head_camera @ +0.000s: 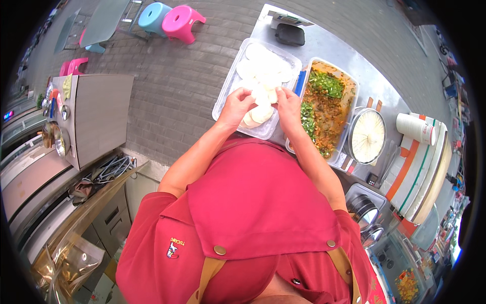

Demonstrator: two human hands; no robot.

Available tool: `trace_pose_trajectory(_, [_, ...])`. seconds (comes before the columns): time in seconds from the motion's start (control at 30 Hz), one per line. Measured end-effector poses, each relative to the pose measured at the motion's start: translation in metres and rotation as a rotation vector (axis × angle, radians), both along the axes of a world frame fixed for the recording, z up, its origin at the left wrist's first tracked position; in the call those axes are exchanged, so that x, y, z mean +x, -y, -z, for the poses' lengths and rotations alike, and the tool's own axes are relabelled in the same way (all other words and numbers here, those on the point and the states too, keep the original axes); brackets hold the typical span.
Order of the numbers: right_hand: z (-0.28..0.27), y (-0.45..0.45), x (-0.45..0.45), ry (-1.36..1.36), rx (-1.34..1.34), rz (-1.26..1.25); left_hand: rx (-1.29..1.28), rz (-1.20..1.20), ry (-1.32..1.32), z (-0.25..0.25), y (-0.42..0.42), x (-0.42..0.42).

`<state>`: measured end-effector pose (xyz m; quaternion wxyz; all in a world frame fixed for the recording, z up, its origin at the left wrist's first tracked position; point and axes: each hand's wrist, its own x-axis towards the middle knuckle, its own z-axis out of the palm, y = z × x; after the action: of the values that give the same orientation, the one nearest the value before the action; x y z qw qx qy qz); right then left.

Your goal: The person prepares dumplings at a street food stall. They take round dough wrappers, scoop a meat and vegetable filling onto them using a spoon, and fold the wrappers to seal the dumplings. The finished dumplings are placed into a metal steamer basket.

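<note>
Both my hands are over a translucent plastic tub point(221, 99) of smooth white dough pieces point(258, 57). My left hand point(237, 108) pinches the left side of a pale piece of dough point(262, 94) between thumb and fingertips. At its right side, the fingers of my right hand point(289, 108) grip the same piece. Glare washes out its outline, so I cannot tell where it parts from the dough below. Just right of my right hand stands a clear plastic box point(354, 81) of reddish-brown chopped filling point(330, 110) with chopped green onion point(325, 84).
A round metal-rimmed vessel point(366, 135) with a pale ribbed surface sits right of the filling. Beyond it are stacked paper cups point(414, 128) on a striped cover point(415, 171). A black case point(290, 34) lies at the metal counter's far end. Plastic stools point(182, 22) stand on the paving.
</note>
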<state>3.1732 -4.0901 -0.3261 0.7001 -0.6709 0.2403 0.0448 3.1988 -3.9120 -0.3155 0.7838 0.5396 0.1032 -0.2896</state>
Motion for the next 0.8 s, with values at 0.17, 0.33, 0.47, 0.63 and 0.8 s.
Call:
trace_pose_trajectory(0.17, [-0.01, 0.013, 0.008, -0.076, 0.474, 0.255, -0.366, -0.226, -0.166, 0.034, -0.014, 0.004])
trace_pose_trajectory(0.33, [-0.016, 0.028, 0.015, 0.215, 0.293, 0.391, -0.637, -0.326, -0.336, 0.018, -0.017, 0.018])
trace_pose_trajectory(0.47, [-0.046, 0.031, 0.013, 0.28, -0.547, 0.072, -0.41, -0.279, -0.108, 0.011, -0.033, 0.027])
trace_pose_trajectory(0.63, [-0.009, 0.022, -0.004, 0.433, -0.764, -0.329, 0.043, 0.188, 0.226, -0.038, -0.034, 0.045])
trace_pose_trajectory(0.8, [-0.07, 0.045, 0.006, 0.129, 0.111, -0.515, 0.356, 0.565, 0.568, -0.115, 0.009, 0.046])
